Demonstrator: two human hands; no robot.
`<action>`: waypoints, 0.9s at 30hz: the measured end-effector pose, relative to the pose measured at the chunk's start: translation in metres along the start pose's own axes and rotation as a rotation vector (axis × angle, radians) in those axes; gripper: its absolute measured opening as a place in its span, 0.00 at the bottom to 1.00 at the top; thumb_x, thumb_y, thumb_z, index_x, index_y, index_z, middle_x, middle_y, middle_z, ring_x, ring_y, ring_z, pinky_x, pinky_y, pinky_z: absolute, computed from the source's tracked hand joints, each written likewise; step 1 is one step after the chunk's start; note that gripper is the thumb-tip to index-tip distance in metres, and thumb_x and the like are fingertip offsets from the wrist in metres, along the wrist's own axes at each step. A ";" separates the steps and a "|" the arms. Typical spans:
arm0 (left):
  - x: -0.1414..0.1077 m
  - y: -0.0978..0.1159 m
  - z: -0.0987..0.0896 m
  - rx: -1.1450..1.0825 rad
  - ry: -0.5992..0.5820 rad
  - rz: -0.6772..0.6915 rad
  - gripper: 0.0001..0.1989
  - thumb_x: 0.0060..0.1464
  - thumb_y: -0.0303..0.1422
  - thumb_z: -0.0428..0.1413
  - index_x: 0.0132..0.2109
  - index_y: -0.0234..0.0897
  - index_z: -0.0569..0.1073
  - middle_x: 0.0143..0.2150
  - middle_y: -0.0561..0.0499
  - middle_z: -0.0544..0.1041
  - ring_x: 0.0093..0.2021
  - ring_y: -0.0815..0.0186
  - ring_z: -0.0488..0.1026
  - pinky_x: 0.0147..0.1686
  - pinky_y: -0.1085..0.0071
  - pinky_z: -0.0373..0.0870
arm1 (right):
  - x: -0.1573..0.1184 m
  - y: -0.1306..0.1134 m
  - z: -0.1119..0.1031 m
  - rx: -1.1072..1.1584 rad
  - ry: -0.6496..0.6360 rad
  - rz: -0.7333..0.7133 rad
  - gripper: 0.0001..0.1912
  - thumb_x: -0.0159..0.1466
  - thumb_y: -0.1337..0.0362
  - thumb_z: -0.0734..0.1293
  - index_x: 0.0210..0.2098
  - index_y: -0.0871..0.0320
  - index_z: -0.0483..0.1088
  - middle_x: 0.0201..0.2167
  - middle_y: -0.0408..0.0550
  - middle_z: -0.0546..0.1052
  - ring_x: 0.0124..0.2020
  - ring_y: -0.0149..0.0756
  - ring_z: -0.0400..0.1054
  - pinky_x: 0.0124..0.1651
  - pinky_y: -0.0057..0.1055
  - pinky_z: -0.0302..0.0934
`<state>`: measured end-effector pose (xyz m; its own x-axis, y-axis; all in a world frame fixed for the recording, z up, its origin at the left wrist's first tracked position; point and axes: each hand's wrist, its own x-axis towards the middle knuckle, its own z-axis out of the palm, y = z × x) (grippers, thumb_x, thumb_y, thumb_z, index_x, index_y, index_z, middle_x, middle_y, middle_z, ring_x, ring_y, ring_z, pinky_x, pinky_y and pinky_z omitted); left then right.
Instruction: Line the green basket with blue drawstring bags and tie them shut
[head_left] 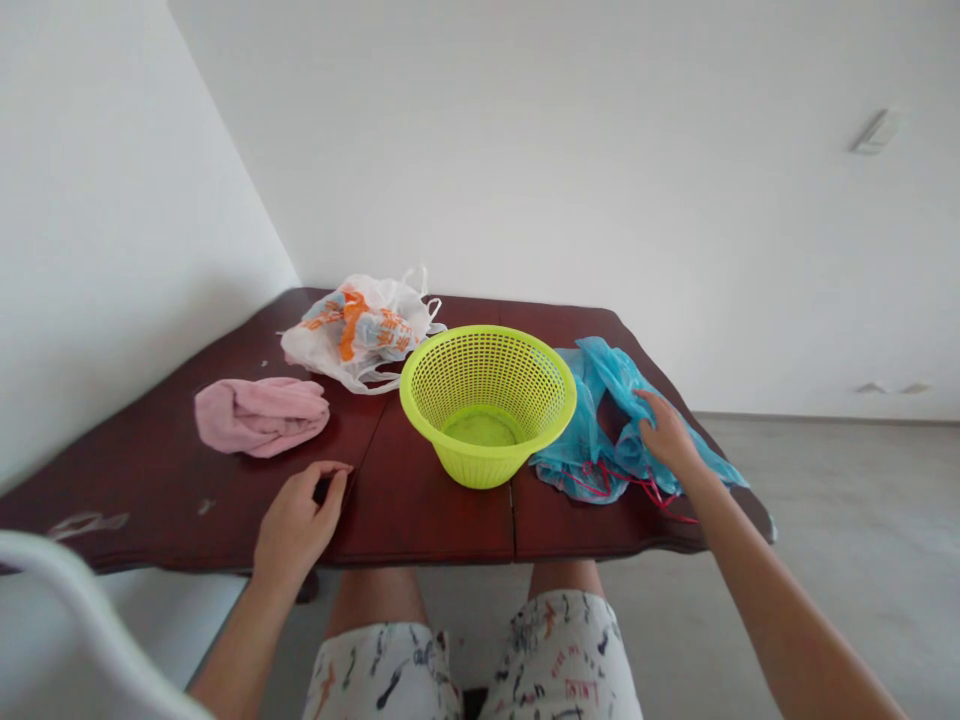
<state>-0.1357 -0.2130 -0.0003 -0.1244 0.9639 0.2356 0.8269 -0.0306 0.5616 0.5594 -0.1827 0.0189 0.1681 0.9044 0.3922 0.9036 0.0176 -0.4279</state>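
The lime-green plastic basket (487, 400) is standing upright at mid-desk, its perforated wall flaring to a solid rim, and its green floor is showing through the open top. The blue plastic bag (622, 425) is lying crumpled just beside the basket on the right, with one corner reaching the right edge of the desk and red cords (604, 480) trailing toward the near side.

The right hand (667, 435) is resting on top of the blue plastic bag, fingers spread and not visibly gathering it. The left hand (300, 520) is holding nothing, its fingers half curled, and is hovering at or just above the desk near the near edge, close to the central seam.

To the far left of the basket, a white plastic bag with orange and blue print (352, 335) is sitting near the far edge. A folded pink cloth (259, 415) is lying on the left, well apart from the left hand. Open wood is remaining along the near edge of the dark red-brown desk (442, 530). A white wall (525, 150) is rising behind it, and a grey floor (825, 530) is extending to the right.
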 end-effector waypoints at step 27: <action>0.000 0.004 -0.002 0.036 -0.013 -0.007 0.22 0.75 0.52 0.53 0.55 0.45 0.85 0.56 0.44 0.90 0.46 0.50 0.83 0.50 0.57 0.76 | -0.054 -0.126 0.017 -0.083 -0.396 -0.226 0.40 0.61 0.62 0.84 0.72 0.49 0.78 0.49 0.58 0.90 0.62 0.69 0.80 0.74 0.69 0.60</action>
<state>-0.1334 -0.2136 0.0036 -0.1228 0.9675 0.2211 0.8452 -0.0148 0.5343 0.4301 -0.2263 0.0376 -0.1851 0.9753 0.1202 0.9317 0.2131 -0.2943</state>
